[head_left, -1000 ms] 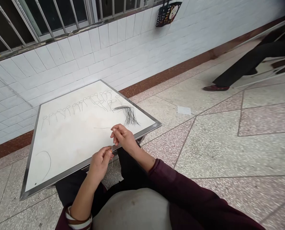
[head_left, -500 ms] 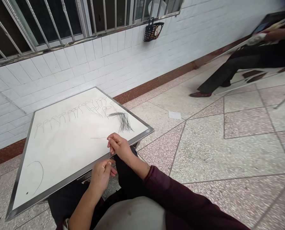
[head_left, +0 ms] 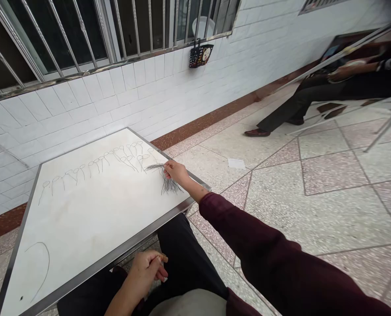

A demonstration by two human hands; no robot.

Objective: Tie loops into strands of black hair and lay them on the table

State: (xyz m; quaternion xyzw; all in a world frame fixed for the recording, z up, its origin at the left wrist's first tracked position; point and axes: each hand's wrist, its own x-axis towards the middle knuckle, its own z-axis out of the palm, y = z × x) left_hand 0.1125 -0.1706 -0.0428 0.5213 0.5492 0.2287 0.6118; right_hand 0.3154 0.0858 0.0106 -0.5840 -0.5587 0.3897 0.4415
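Note:
On a white table (head_left: 93, 215) with a metal rim, my right hand (head_left: 176, 172) reaches to a bundle of thin dark wires (head_left: 170, 186) near the right edge. Its fingertips are pinched together at the bundle's bend and cover part of it. My left hand (head_left: 145, 268) is over my lap, just off the table's near edge. Thumb and forefinger press together there, with a small tan piece at the fingertip; what they hold, if anything, is too small to tell. Thin wires with looped ends (head_left: 98, 163) lie in a row across the far side.
A curved wire (head_left: 48, 259) lies at the table's left. Behind stand a white tiled wall (head_left: 123, 98) and a barred window (head_left: 83, 30) with a small dark basket (head_left: 201, 55) hanging from it. Another person's legs (head_left: 281, 109) are at the right. A white paper (head_left: 236, 163) lies on the floor.
My right hand has left the spot beside my left hand and moved up to the wire bundle. The thin wire it held over the table no longer shows. My left hand sits a little lower.

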